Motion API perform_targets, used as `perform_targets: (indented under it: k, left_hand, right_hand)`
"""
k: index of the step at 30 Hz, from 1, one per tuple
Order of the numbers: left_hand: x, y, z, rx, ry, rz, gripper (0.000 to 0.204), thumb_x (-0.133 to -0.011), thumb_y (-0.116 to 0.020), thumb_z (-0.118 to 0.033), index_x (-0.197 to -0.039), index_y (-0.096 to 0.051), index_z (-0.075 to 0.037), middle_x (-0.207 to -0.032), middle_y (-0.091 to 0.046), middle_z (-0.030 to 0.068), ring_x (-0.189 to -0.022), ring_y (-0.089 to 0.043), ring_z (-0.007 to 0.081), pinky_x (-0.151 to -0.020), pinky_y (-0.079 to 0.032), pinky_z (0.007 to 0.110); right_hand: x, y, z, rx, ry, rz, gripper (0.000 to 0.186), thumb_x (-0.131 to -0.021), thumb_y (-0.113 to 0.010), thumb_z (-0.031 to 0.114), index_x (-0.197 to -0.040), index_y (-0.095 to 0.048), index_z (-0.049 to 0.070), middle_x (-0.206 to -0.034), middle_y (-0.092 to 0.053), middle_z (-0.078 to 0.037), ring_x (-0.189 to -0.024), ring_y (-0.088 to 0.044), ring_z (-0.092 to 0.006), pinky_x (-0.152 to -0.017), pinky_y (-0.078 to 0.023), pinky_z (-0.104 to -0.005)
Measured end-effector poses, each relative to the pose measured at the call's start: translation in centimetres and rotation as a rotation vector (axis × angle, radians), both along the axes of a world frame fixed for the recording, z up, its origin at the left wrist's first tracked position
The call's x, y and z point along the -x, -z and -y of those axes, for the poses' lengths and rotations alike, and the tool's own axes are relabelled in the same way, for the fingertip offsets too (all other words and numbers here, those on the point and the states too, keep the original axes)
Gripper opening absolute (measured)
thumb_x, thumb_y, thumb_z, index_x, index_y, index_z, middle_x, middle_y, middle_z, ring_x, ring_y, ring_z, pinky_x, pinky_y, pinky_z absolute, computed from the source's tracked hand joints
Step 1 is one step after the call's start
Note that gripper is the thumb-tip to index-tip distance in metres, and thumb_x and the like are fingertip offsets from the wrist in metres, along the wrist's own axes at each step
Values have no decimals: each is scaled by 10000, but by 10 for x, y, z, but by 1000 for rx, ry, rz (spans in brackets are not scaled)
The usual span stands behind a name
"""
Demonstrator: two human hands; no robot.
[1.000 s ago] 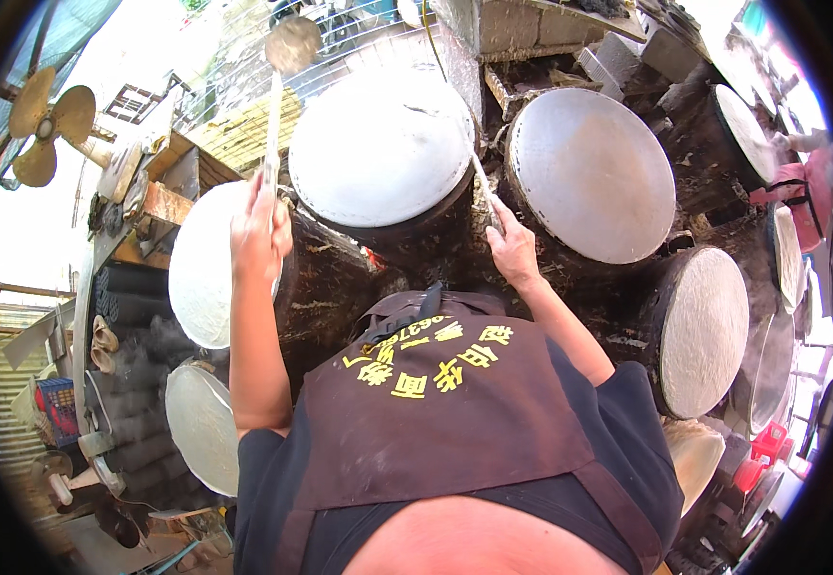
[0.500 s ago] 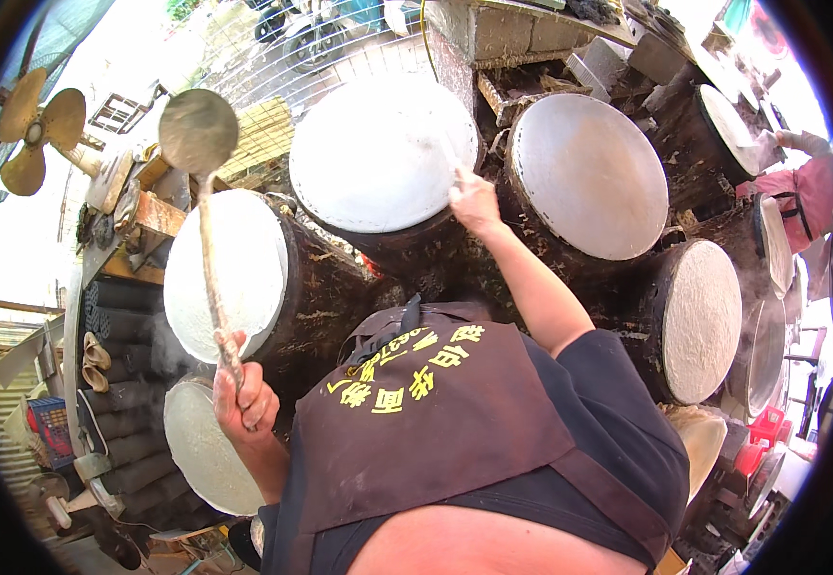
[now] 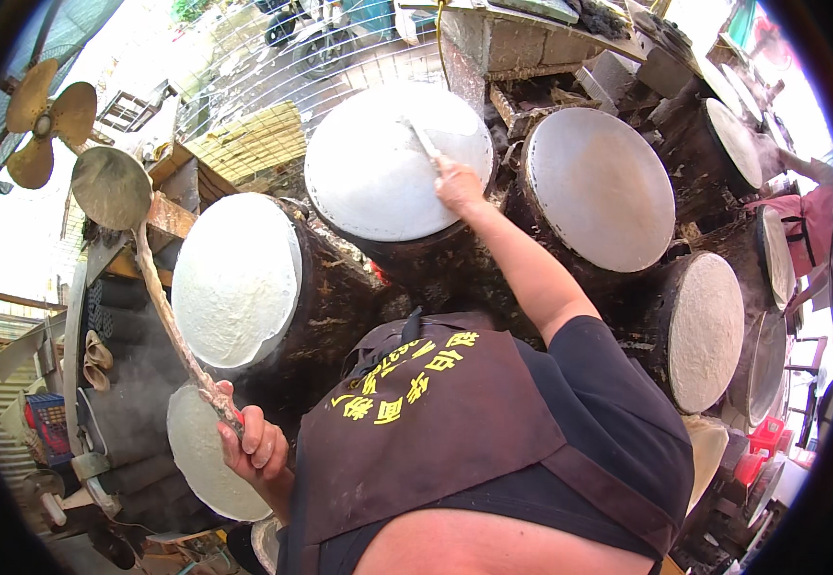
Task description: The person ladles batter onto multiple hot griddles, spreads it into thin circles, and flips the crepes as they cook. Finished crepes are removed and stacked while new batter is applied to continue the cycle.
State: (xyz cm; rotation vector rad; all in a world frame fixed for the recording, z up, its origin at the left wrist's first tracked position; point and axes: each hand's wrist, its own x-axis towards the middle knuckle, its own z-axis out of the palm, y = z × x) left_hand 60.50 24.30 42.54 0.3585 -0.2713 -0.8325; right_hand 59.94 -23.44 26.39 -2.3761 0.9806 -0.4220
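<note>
My left hand (image 3: 258, 446) is closed round the wooden handle of a long ladle (image 3: 162, 297). Its round metal bowl is raised beyond the left griddle, which carries a white batter sheet (image 3: 234, 307). My right hand (image 3: 460, 187) grips a narrow, pale spatula (image 3: 421, 137), whose tip meets the white-coated surface of the far middle griddle (image 3: 369, 192). A thin white layer covers much of that round plate. Beside it on the right, another round griddle (image 3: 603, 187) shows bare grey metal with a brownish patch.
More round griddles on dark drums surround me, including a batter-covered one (image 3: 706, 335) at right and another (image 3: 210, 460) at lower left. A metal fan (image 3: 43, 125) stands at far left. Someone in pink (image 3: 798, 230) works at far right. Steam rises at left.
The ladle has swung left, its bowl now lower and farther out. My right hand and the spatula have shifted slightly left across the far middle griddle. The whole view has shifted slightly.
</note>
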Motion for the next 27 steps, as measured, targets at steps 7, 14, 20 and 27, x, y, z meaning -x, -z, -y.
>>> perform_targets:
  k: [7, 14, 20, 27]
  left_hand:
    - [0, -5, -17, -27, -36, 9, 508, -1027, -388, -268, -1476, -192, -136, -662, -365, -3, -392, -287, 22, -285, -300, 154]
    - [-5, -10, -24, -64, -53, 8, 497, -1030, -380, -273, -1472, -204, -130, -662, -360, -6, -393, -282, 20, -288, -288, 156]
    - [-10, -5, -37, -91, -27, 50, 471, -1030, -376, -278, -1457, -232, -141, -661, -356, -11, -398, -267, 20, -288, -269, 158]
    - [1, -15, -16, -150, -34, 86, 463, -1029, -381, -288, -1444, -237, -143, -650, -354, -23, -392, -260, 15, -290, -265, 151]
  right_hand:
    - [5, -26, 30, 35, -141, -149, 547, -764, -504, 67, -1292, -535, 209, -1051, -658, -171, -864, -652, -314, -822, -534, -376]
    - [-3, -14, 10, -199, -148, 9, 502, -771, -531, 42, -1258, -562, 159, -1076, -644, -200, -980, -631, -331, -903, -493, -384]
    - [15, -44, 14, -226, -107, -114, 550, -813, -538, 0, -1329, -517, 187, -1201, -631, -120, -978, -651, -263, -880, -507, -350]
    - [-5, -23, 36, -42, -217, -162, 495, -797, -578, 76, -1286, -552, 147, -1142, -643, -165, -925, -657, -301, -878, -515, -362]
